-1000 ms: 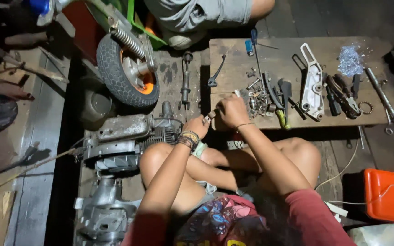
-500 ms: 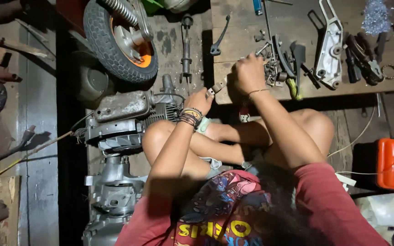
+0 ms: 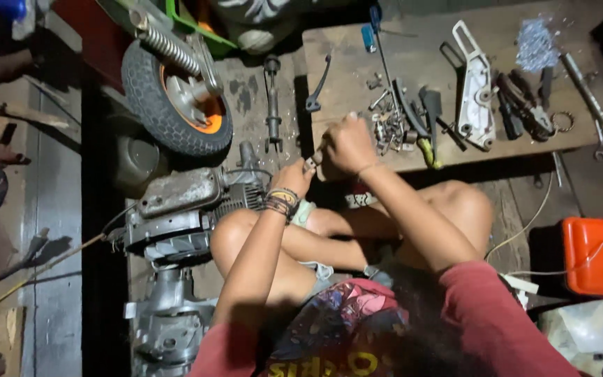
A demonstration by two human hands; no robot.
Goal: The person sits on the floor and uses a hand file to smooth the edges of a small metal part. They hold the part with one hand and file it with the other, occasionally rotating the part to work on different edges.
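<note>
Since half a second ago the view has tipped back up, so the whole wooden board [image 3: 357, 63] and the small wheel [image 3: 172, 98] show again, while both hands have stayed together at the board's near edge. Left hand [image 3: 293, 176], with bracelets at the wrist, is pinched shut on a small metal part [image 3: 311, 163], which sits between the two hands just off the board's front left corner, above the crossed legs. Right hand [image 3: 347, 143] is curled closed, its fingers touching the same part from the other side; what else it grips, if anything, cannot be told. Just beyond the right knuckles lies a heap of loose bolts and nuts [image 3: 389, 126], with a yellow-handled tool [image 3: 427, 150] lying at the board's near edge. Farther right lie a white metal bracket [image 3: 476, 91] and a cluster of dark hand tools [image 3: 525, 112], well apart from the hands. Left of the board stands an upright rod-like tool [image 3: 272, 105], and the grey engine block [image 3: 183, 202] crowds against the left knee, leaving little open room on that side. An orange container [image 3: 598, 255] sits near the right, clear of the arms.
</note>
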